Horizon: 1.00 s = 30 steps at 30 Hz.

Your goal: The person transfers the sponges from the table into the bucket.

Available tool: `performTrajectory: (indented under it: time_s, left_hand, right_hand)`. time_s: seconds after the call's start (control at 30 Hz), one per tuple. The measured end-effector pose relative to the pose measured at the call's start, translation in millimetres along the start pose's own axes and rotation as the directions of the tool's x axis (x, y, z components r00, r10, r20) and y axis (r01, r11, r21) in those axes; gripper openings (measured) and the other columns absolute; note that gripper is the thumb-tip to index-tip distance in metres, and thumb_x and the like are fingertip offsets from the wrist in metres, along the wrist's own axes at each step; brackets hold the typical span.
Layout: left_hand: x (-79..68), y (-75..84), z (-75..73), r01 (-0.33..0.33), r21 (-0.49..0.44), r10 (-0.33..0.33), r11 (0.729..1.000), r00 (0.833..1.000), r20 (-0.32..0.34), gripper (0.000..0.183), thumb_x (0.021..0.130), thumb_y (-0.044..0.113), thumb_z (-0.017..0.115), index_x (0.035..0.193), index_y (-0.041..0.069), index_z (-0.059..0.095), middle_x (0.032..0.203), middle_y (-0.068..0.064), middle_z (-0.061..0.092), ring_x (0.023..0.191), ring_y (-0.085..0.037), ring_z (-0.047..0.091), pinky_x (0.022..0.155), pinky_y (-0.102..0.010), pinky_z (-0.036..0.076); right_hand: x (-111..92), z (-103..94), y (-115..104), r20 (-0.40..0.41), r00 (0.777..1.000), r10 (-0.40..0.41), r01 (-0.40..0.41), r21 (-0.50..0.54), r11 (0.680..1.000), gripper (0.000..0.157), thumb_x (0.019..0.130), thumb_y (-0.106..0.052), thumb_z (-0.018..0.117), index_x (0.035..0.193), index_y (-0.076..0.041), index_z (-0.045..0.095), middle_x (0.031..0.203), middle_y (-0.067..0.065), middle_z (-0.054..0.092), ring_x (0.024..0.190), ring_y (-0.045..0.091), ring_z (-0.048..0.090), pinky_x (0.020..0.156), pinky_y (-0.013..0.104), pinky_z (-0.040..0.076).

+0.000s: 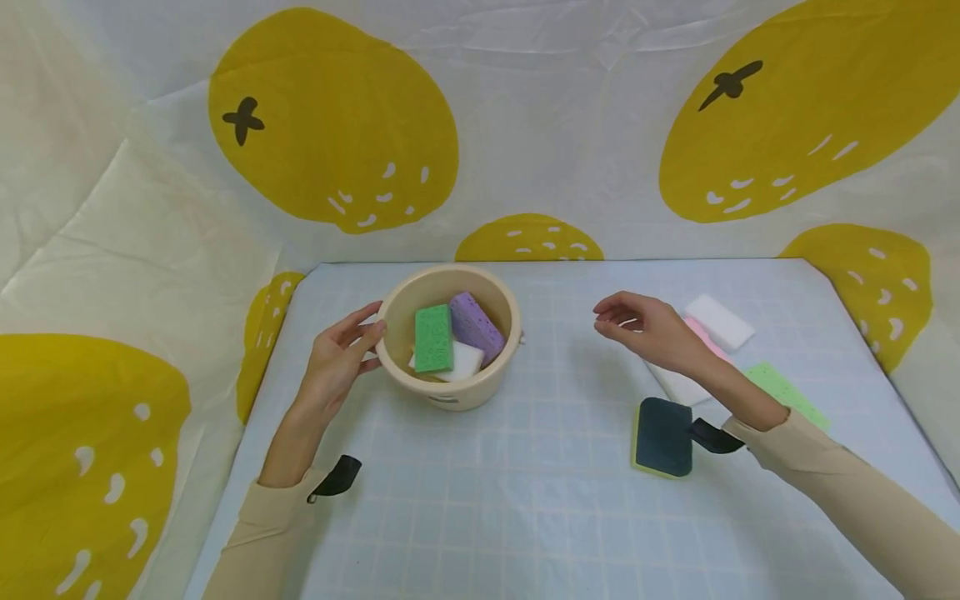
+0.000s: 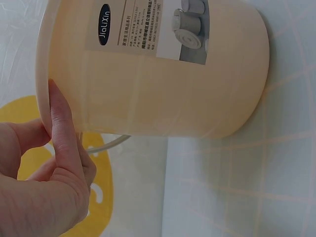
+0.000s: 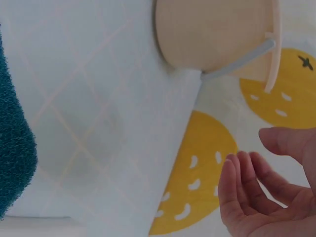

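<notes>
A cream plastic bucket [image 1: 480,387] stands upright on the table, a label on its side in the left wrist view. Inside lie a green sponge [image 1: 433,337], a purple sponge [image 1: 477,327] and a white sponge [image 1: 463,362]. My left hand [image 1: 333,358] pinches the bucket's rim at its left, thumb over the edge and fingers against the outer wall. Over the table to the right hovers my right hand [image 1: 651,332], fingers loosely bent and holding nothing. Below it lies a dark-topped scouring sponge [image 1: 663,437] with a yellow underside.
Partly behind the right arm lie a white block [image 1: 720,322], a pink piece [image 1: 707,335], another white piece [image 1: 678,385] and a light green sponge [image 1: 787,393]. A pale blue checked cloth [image 1: 480,500] covers the table. Lemon-print fabric [image 1: 555,125] hangs behind and beside it.
</notes>
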<state>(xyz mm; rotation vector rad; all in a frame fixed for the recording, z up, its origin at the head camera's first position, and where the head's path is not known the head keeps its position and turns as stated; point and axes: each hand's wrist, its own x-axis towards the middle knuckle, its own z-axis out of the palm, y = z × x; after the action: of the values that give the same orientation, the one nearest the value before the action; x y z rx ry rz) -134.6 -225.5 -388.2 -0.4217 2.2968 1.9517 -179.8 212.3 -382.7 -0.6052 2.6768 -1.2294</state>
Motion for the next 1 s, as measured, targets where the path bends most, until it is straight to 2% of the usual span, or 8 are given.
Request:
performTrajectory:
  time_s: [0.47, 0.77, 1.0]
  left_hand:
    - [1.6, 0.2, -0.6, 0.003, -0.009, -0.002, 1.000, 1.000, 0.003, 0.054, 0.099, 0.036, 0.069, 0.150, 0.023, 0.056, 0.129, -0.007, 0.059, 0.097, -0.015, 0.061, 0.084, -0.026, 0.060]
    - [2.6, -2.8, -1.0, -0.029, -0.058, 0.030, 0.998, 0.999, 0.014, 0.054, 0.098, 0.033, 0.072, 0.148, 0.019, 0.057, 0.119, -0.005, 0.062, 0.091, -0.012, 0.063, 0.079, -0.026, 0.062]
    - [2.6, -4.1, -1.5, -0.046, -0.072, 0.048, 0.996, 0.999, 0.022, 0.055, 0.097, 0.032, 0.072, 0.148, 0.017, 0.058, 0.116, -0.004, 0.063, 0.090, -0.011, 0.063, 0.079, -0.026, 0.062]
  right_hand:
    - [-27, -1.9, 29, 0.007, 1.000, 0.028, -0.027, -0.079, 0.996, 0.028, 0.100, -0.020, 0.069, 0.123, -0.003, 0.067, 0.112, 0.008, 0.072, 0.101, 0.024, 0.067, 0.085, 0.009, 0.051]
    - [-48, -1.9, 40, 0.030, 0.999, 0.046, -0.042, -0.122, 0.992, 0.029, 0.099, -0.018, 0.071, 0.121, -0.001, 0.069, 0.112, 0.008, 0.072, 0.101, 0.026, 0.068, 0.084, 0.016, 0.055]
    - [-66, 1.3, 53, 0.060, 0.995, 0.078, -0.073, -0.081, 0.994, 0.031, 0.099, -0.018, 0.071, 0.123, 0.002, 0.068, 0.117, 0.013, 0.071, 0.103, 0.028, 0.067, 0.085, 0.016, 0.055]
